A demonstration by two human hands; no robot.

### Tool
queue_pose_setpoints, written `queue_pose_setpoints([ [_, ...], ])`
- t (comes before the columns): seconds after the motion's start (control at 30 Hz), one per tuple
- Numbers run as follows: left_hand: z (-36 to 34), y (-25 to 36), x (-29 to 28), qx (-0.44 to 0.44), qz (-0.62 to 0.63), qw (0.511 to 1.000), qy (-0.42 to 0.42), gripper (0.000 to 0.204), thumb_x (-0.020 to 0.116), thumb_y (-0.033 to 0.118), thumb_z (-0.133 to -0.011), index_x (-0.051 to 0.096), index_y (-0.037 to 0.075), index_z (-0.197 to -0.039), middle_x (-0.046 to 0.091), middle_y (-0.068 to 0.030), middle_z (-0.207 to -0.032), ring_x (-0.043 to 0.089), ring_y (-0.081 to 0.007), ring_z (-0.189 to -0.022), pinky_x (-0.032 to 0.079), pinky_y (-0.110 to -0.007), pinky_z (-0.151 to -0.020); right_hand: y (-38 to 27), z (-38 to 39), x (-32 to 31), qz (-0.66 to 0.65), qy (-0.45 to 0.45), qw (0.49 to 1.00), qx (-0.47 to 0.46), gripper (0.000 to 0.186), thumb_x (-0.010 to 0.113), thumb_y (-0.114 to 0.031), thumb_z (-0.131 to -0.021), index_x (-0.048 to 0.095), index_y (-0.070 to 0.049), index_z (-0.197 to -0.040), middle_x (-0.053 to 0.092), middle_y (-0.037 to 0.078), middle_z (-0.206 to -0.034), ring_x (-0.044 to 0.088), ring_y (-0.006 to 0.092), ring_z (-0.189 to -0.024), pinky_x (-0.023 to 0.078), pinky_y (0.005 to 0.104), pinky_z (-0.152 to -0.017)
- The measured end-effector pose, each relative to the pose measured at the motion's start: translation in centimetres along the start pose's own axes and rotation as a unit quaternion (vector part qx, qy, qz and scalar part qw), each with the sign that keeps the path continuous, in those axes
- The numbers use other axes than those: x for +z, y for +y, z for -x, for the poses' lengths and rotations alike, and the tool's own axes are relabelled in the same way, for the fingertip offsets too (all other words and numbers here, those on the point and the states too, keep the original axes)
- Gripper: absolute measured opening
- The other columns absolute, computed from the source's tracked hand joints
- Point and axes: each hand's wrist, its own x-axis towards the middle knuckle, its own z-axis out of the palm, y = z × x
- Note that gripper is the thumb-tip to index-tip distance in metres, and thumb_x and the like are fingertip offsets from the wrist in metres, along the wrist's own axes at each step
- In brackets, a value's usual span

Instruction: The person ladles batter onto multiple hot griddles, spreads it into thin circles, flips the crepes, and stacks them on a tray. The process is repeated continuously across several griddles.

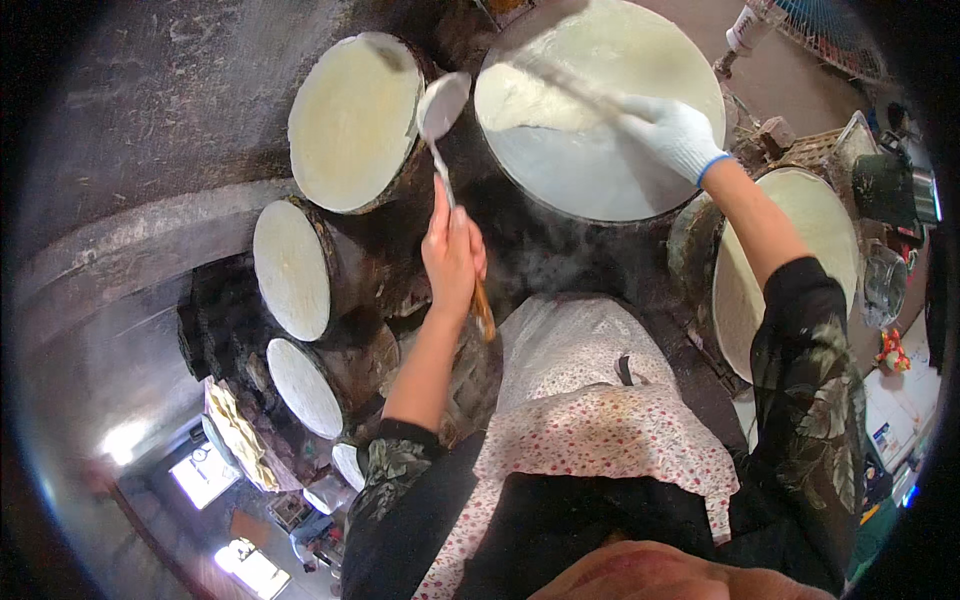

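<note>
My left hand point(452, 252) is bare and closed round the handle of a ladle point(443, 106). The ladle's whitish, batter-smeared bowl points away from me, between two round griddles. My right hand point(665, 135), in a white knit glove with a blue cuff, grips a long thin stick-like spreader point(578, 88). Motion blurs this tool, so its exact shape is unclear. It reaches over the large round griddle point(620, 185) at the far centre, where pale batter point(540, 100) covers the far part and the near part looks greyish.
Left of the ladle, a griddle point(355, 125) bears a thin pale sheet. Further griddles point(291, 270) with pale sheets curve toward the lower left, beside a stack of folded sheets point(240, 435). Another coated griddle point(790, 260) stands right, under my forearm. A fan point(825, 35) is far right.
</note>
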Motion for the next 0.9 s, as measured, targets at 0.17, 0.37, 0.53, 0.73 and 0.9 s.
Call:
queue_pose_setpoints([
  [0.17,-3.0,-2.5,1.1,0.024,-0.015,1.0,-0.012,0.058,0.043,0.019,-0.114,0.023,0.015,-0.169,0.043,0.0032,-0.062,0.039,-0.0036,-0.048,0.038,-0.023,-0.043,3.5,2.8,-0.2,0.095,-0.091,0.989,-0.063,0.041,0.058,-0.046,-0.1,0.071,-0.03,-0.135,0.077,0.014,-0.106,0.076,0.0309,-0.089,0.06,0.0386,-0.081],
  [0.37,-0.6,-4.1,2.7,-0.015,-0.059,0.998,-0.006,0.056,0.046,0.016,-0.113,0.032,0.02,-0.167,0.044,0.0053,-0.063,0.037,-0.0028,-0.053,0.037,-0.023,-0.047,7.7,4.1,1.0,-0.004,0.05,0.999,-0.021,0.041,0.067,-0.043,-0.099,0.071,-0.027,-0.137,0.079,0.013,-0.106,0.078,0.0228,-0.087,0.06,0.0343,-0.084],
  [0.53,2.2,-6.2,3.0,0.034,-0.196,0.98,-0.006,0.057,0.049,0.013,-0.11,0.033,0.015,-0.165,0.044,-0.0049,-0.065,0.035,-0.0095,-0.06,0.036,-0.024,-0.056,6.3,5.9,2.4,0.067,-0.034,0.996,-0.04,0.04,0.071,-0.035,-0.097,0.07,-0.028,-0.136,0.076,0.016,-0.1,0.076,0.0326,-0.086,0.06,0.036,-0.081],
  [0.73,4.8,-4.7,2.0,0.159,-0.209,0.959,-0.107,0.061,0.053,0.005,-0.107,0.033,0.009,-0.165,0.069,-0.0093,-0.093,0.039,-0.0085,-0.064,0.041,-0.024,-0.059,10.7,14.7,0.3,-0.057,0.002,0.998,0.013,0.044,0.07,-0.013,-0.098,0.066,-0.012,-0.141,0.075,0.011,-0.127,0.074,0.0185,-0.114,0.055,0.0304,-0.101],
  [0.9,3.1,2.0,4.8,0.384,-0.023,0.906,-0.177,0.059,0.043,0.007,-0.111,0.022,-0.003,-0.165,0.057,-0.0015,-0.068,0.046,-0.0061,-0.051,0.041,-0.022,-0.047,13.2,18.1,5.0,-0.349,0.158,0.923,0.04,0.056,0.064,-0.007,-0.101,0.048,0.0,-0.155,0.056,0.012,-0.154,0.054,0.0205,-0.139,0.04,0.0329,-0.118],
])
